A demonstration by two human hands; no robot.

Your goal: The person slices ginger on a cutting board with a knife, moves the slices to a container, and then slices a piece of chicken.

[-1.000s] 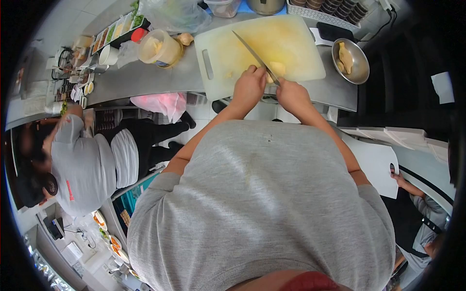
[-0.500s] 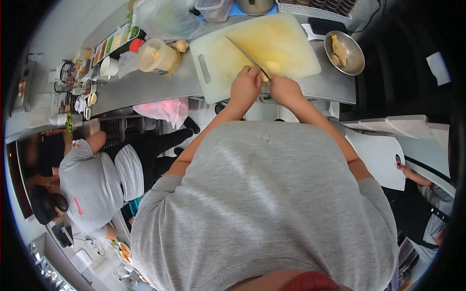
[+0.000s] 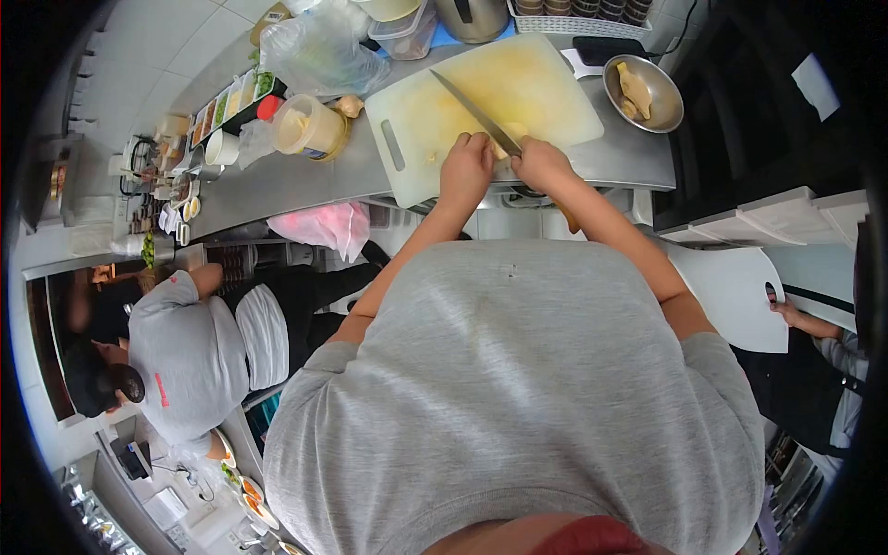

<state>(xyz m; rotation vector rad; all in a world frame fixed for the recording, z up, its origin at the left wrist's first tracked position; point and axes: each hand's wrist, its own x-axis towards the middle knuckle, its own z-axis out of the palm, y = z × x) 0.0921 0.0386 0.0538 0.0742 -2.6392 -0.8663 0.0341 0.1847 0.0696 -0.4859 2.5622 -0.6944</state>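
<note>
My right hand (image 3: 544,165) is closed around a large knife (image 3: 472,106). Its long blade points up and left across a yellow-stained white cutting board (image 3: 400,181). Below my right wrist, a brown end that looks like the handle sticks out. Left of the blade, my left hand (image 3: 468,168) has its fingers curled at the board's near edge, pinching a pale yellow food piece (image 3: 499,151), mostly hidden by the fingers. Another pale piece (image 3: 518,129) lies just right of the blade. Small bits (image 3: 432,158) are scattered near my left hand.
A steel bowl (image 3: 673,118) with ginger-like pieces (image 3: 635,90) stands right of the board. To the left are an open plastic tub (image 3: 319,129), a plastic bag (image 3: 319,60) and a tray of toppings (image 3: 268,104). One person (image 3: 185,361) works at left; another holds a white board (image 3: 731,296) at right.
The knife has turned so more of its broad blade face shows, and its handle end now appears below my right wrist. The whole view has shifted slightly.
</note>
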